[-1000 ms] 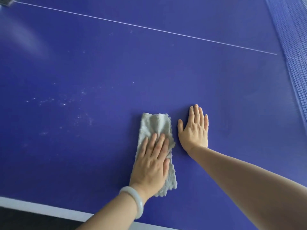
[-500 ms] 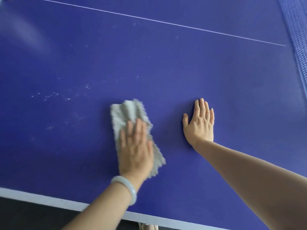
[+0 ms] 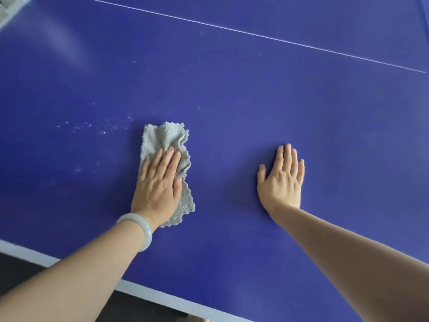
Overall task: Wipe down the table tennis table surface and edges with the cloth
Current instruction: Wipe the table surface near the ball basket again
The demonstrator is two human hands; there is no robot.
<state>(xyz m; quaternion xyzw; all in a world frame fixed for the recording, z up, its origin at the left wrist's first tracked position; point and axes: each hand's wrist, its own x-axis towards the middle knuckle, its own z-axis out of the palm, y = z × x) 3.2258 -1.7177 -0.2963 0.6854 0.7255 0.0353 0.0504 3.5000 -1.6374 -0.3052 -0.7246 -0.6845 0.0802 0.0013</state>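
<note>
A blue table tennis table [image 3: 232, 94] fills the view. A pale grey-green fluffy cloth [image 3: 163, 138] lies folded on it, left of centre. My left hand [image 3: 157, 184], with a white bangle on the wrist, presses flat on the cloth's near half with straight fingers. My right hand [image 3: 282, 177] rests flat on the bare surface to the right, fingers straight and together, apart from the cloth. White specks of dust [image 3: 92, 129] dot the surface just left of the cloth.
The table's white near edge [image 3: 162, 298] runs along the bottom, with dark floor below it. A thin white centre line [image 3: 255, 34] crosses the far part of the table. A pale glare patch sits at the upper left.
My left hand has slid the cloth leftward, away from my right hand and toward the dusty patch. The right hand stays planted flat in the same spot on the table.
</note>
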